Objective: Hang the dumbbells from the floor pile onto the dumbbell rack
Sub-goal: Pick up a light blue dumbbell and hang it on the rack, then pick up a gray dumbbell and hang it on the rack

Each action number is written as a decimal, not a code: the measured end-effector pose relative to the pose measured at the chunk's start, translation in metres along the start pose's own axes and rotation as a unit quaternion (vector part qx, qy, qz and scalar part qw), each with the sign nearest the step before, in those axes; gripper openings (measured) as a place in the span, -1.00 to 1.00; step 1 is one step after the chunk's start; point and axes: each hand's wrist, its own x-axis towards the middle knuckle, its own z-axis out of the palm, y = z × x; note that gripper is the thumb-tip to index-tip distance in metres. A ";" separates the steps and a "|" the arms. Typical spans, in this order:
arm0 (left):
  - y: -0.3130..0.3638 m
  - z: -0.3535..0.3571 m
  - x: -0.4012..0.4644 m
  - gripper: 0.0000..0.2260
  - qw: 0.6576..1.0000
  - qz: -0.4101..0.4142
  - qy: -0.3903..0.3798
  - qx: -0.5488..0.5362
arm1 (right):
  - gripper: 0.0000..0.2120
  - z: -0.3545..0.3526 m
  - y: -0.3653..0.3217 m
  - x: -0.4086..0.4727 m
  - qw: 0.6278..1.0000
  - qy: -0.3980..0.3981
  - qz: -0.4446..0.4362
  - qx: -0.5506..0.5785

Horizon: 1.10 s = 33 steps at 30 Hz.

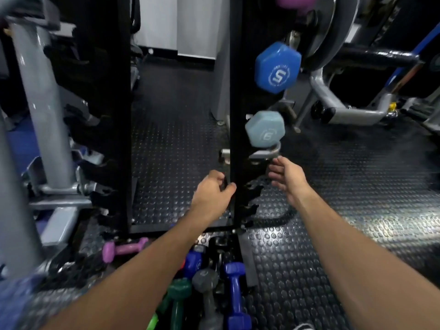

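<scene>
Down at the bottom edge, the floor pile of dumbbells lies just in front of the rack's base: a royal-blue dumbbell (235, 294), its long axis running away from the viewer toward the rack, a grey dumbbell (206, 296) beside it lying much the same way, a green dumbbell (177, 303) to their left, and a purple dumbbell (125, 248) set apart, lying crosswise. Above them the black dumbbell rack (235, 115) stands upright, its notched hooks near the bottom bare. Higher on its right side hang a pale blue dumbbell (265, 128) and a bright blue dumbbell (277, 67), hex ends facing the camera. The left hand (212, 191) curls its fingers around the rack's left edge. The right hand (285, 175) hovers just right of the rack, fingers loosely spread, holding nothing. Studded rubber floor (333, 222) lies open to the right; grey machine frames (45, 110) crowd the left.
</scene>
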 end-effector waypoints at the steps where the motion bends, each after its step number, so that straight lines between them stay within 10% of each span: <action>1: -0.014 0.002 -0.004 -0.65 0.999 -0.016 -0.019 0.023 | -0.76 0.000 0.018 -0.004 1.000 -0.004 0.017 -0.010; 13: -0.176 0.044 -0.055 -0.71 0.963 -0.141 -0.161 0.163 | -0.90 0.008 0.201 -0.066 0.969 -0.084 0.158 -0.172; 26: -0.266 0.096 -0.055 -0.21 0.854 0.042 -0.300 0.423 | -0.86 0.042 0.349 -0.128 0.915 -0.073 0.363 -0.159; 29: -0.271 0.105 -0.052 -0.15 0.817 0.074 -0.316 0.476 | -0.93 0.044 0.370 -0.133 0.907 -0.120 0.304 -0.267; 33: -0.279 0.114 -0.047 -0.10 0.781 0.108 -0.324 0.523 | -0.52 0.047 0.389 -0.139 0.860 -0.176 0.146 -0.456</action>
